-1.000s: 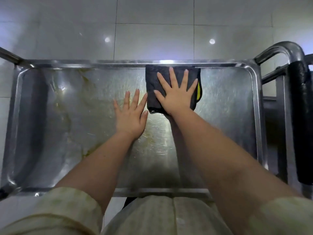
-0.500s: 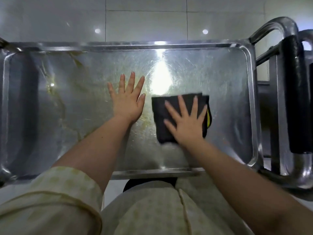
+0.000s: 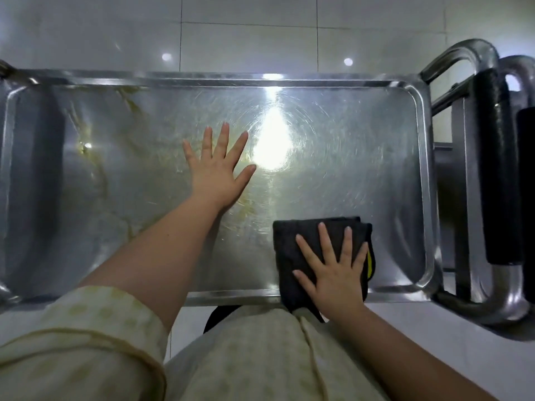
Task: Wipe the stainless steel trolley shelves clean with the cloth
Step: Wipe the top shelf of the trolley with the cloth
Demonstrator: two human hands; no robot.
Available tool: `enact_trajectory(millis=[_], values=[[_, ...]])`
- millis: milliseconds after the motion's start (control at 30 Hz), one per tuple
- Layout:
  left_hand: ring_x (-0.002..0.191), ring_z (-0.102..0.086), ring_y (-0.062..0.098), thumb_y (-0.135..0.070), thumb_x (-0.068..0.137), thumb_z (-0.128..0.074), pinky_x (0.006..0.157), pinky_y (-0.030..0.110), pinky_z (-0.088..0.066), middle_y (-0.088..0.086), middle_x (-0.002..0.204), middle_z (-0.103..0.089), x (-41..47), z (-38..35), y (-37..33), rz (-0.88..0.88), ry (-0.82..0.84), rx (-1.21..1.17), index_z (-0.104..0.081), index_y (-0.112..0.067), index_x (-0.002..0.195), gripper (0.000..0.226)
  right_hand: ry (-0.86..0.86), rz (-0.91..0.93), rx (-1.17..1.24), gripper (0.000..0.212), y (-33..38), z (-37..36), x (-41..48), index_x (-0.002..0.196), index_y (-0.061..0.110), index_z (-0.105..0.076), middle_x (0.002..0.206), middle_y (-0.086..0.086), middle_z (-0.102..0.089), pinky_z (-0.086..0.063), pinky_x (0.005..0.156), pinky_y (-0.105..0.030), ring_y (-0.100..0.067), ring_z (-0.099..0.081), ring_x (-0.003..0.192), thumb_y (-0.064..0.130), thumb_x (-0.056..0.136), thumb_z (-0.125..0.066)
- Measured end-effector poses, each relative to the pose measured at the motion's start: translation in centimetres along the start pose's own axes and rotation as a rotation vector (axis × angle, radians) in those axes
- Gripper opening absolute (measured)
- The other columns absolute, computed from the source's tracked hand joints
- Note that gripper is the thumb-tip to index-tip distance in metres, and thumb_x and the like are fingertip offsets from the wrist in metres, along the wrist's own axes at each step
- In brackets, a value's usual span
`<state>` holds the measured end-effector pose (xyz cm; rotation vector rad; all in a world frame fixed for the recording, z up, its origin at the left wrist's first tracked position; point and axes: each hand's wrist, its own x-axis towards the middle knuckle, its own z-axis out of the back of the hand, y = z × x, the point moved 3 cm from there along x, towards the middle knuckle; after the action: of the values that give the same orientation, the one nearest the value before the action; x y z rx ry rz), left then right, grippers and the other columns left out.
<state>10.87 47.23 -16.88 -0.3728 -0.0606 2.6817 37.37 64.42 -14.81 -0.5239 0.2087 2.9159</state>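
Observation:
The trolley's top steel shelf (image 3: 362, 157) fills the view, a shallow tray with a raised rim. Yellowish smears streak its left half (image 3: 95, 157) and the patch below my left hand. A folded dark cloth (image 3: 292, 241) with a yellow edge lies at the near right of the shelf, hanging over the front rim. My right hand (image 3: 333, 270) presses flat on the cloth, fingers spread. My left hand (image 3: 217, 172) rests flat on the bare steel near the middle, fingers apart, holding nothing.
The trolley's push handle (image 3: 495, 169), a steel tube with a black grip, stands at the right end. A second black-gripped handle (image 3: 525, 198) shows behind it. White floor tiles (image 3: 249, 39) lie beyond the far rim. My pale patterned clothing fills the bottom.
My right hand has dragged the cloth from the far rim straight back to the near rim. My left hand has stayed planted near the middle of the shelf.

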Motion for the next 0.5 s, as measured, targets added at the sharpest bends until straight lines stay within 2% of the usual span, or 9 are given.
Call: enact_trajectory(millis=[67,133,233,333,400,500], values=[[0.149,0.014,0.033,-0.068,0.093,-0.002,0.111,0.070,0.011,0.001,0.164,0.013,-0.3,0.0,-0.6,-0.001,-0.008,-0.015,0.010,-0.041,0.154,0.067,0.027,0.029,0.012,0.067,-0.2,0.4,0.6,0.153,0.045,-0.014,0.164,-0.005,-0.009,-0.004,0.107,-0.076,-0.050,0.003,0.146,0.071,0.092,-0.022],[0.149,0.015,0.035,-0.063,0.094,-0.004,0.111,0.071,0.007,0.003,0.165,0.011,-0.6,0.0,-1.3,0.027,-0.017,-0.046,0.007,-0.037,0.155,0.067,-0.015,0.050,0.005,0.066,-0.7,2.2,5.4,0.152,0.050,-0.005,0.165,-0.002,-0.004,0.002,0.109,-0.075,-0.048,0.010,0.145,0.072,0.091,-0.017],[0.149,0.017,0.034,-0.065,0.093,-0.003,0.112,0.069,0.007,0.003,0.164,0.013,-0.6,-0.1,-1.8,0.077,-0.021,-0.043,0.010,-0.037,0.154,0.069,-0.058,-0.100,0.031,0.064,-3.1,6.1,16.4,0.146,0.055,0.012,0.164,0.004,0.010,0.010,0.109,-0.071,-0.045,0.018,0.145,0.075,0.089,-0.008],[0.149,0.018,0.033,-0.073,0.091,-0.004,0.112,0.066,0.014,0.001,0.164,0.014,-0.6,-0.4,-1.7,0.085,-0.029,-0.028,0.011,-0.040,0.154,0.073,-0.007,-0.221,0.051,0.068,-6.2,9.8,25.1,0.148,0.055,0.008,0.163,0.006,0.016,0.011,0.109,-0.071,-0.046,0.019,0.144,0.079,0.087,-0.011],[0.149,0.017,0.032,-0.076,0.090,-0.006,0.112,0.064,0.016,0.001,0.164,0.012,-0.6,-0.6,-1.6,0.090,-0.048,-0.037,0.009,-0.041,0.154,0.075,0.011,-0.238,0.069,0.070,-7.3,10.8,27.1,0.148,0.055,0.007,0.163,0.006,0.018,0.010,0.109,-0.071,-0.046,0.019,0.144,0.081,0.086,-0.011],[0.149,0.017,0.031,-0.078,0.090,-0.007,0.113,0.064,0.014,0.000,0.164,0.013,-0.6,-0.8,-1.7,0.099,-0.065,-0.037,0.007,-0.043,0.154,0.074,-0.040,-0.202,0.022,0.069,-6.7,9.2,23.7,0.149,0.053,0.008,0.164,0.004,0.013,0.007,0.111,-0.070,-0.045,0.015,0.146,0.079,0.086,-0.007]])
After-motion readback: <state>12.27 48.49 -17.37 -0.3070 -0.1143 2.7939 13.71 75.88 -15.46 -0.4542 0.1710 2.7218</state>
